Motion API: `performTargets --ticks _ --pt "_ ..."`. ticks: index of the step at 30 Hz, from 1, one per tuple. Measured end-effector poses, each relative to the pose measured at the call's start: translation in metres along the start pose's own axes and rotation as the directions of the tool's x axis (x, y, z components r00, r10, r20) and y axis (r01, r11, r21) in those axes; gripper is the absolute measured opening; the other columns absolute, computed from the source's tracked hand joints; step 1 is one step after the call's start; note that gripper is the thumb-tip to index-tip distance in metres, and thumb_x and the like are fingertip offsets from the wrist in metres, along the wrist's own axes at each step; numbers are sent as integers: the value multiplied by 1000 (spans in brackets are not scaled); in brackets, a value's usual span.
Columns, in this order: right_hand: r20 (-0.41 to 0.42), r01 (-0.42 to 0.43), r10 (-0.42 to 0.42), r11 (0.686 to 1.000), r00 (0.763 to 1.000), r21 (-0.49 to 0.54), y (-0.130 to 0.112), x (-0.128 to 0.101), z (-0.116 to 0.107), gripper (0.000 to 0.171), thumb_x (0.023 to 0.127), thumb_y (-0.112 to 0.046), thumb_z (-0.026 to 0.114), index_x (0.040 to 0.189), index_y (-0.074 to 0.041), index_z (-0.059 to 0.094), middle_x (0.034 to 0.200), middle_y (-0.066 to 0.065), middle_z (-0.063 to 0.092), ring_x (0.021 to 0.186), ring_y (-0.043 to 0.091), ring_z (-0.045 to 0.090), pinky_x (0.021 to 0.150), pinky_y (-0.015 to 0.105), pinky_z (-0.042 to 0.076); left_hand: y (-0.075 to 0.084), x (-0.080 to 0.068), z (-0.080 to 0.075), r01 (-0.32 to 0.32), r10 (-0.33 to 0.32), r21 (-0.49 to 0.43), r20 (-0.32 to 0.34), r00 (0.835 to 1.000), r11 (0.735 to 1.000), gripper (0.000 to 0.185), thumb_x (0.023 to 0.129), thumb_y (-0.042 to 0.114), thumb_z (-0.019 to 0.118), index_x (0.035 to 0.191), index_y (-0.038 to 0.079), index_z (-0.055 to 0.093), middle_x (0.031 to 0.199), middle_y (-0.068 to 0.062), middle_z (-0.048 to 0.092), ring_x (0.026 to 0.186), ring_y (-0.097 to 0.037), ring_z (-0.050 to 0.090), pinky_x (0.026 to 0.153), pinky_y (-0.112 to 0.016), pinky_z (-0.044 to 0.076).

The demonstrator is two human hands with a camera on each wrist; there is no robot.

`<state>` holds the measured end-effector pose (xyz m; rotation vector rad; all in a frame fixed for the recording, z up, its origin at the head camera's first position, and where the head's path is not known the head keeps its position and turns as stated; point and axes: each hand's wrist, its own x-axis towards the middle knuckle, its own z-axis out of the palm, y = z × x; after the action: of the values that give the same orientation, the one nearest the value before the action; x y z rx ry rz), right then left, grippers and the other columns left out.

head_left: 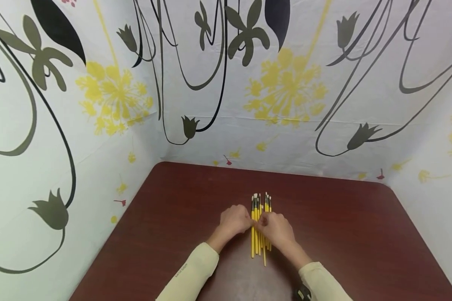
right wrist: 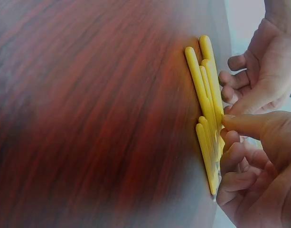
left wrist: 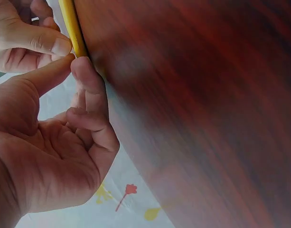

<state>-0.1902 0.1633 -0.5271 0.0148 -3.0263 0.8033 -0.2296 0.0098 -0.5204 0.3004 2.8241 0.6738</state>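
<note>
A bunch of paintbrushes (head_left: 257,234) lies side by side on the table, with yellow handles, dark collars and pale bristles pointing away from me. From the left, my left hand (head_left: 235,219) pinches the outermost brush between thumb and forefinger; the left wrist view shows its yellow handle (left wrist: 75,28) at those fingertips. My right hand (head_left: 276,229) reaches over the bunch from the right, thumb and forefinger pinching at the handles and hiding their middles. Both thumbs nearly meet in the right wrist view, where the rounded handle ends (right wrist: 205,47) stick out unevenly.
The dark red wooden table (head_left: 181,200) has rounded far corners. White sheeting (head_left: 218,142) with a printed flower pattern surrounds it at the back and sides. A small black object (head_left: 303,292) shows beside the right sleeve (head_left: 324,282).
</note>
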Motion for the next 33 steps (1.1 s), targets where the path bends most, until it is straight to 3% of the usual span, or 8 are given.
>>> performTargets --ticks 5,15,19,26,33 --pt "26 -9 9 1000 1000 -6 -5 1 0 16 82 -33 71 71 -23 64 65 -7 61 51 10 52 45 28 38 -3 2 0 -2 2 20 -7 1000 1000 50 81 47 67 41 20 53 36 7 47 37 -11 48 38 -27 27" --pt "71 -34 38 997 997 -63 -13 1 0 23 81 -27 68 62 -21 57 55 -4 54 47 13 47 42 29 33 -6 5 -1 0 0 24 22 1000 1000 42 79 37 64 42 19 53 38 7 51 38 -12 49 38 -27 27" --pt "75 -33 43 991 996 -129 -18 2 0 25 78 -28 67 58 -20 54 53 -3 52 46 14 47 42 31 33 -6 5 -2 10 -11 40 20 1000 999 38 75 33 63 41 19 52 37 6 49 37 -13 47 37 -28 29" --pt "92 -14 33 979 995 -205 -26 5 5 28 76 -36 67 57 -20 55 54 -1 54 45 17 49 42 34 35 -3 6 -1 39 -39 100 -3 999 994 39 74 46 64 50 21 47 48 6 39 45 -14 41 41 -31 33" --pt "80 -34 55 969 995 -244 -25 4 7 29 78 -36 66 57 -19 55 55 0 54 44 17 49 42 35 36 1 4 -5 16 -15 95 -6 1000 995 33 74 34 64 52 20 44 49 4 38 45 -14 39 40 -31 33"
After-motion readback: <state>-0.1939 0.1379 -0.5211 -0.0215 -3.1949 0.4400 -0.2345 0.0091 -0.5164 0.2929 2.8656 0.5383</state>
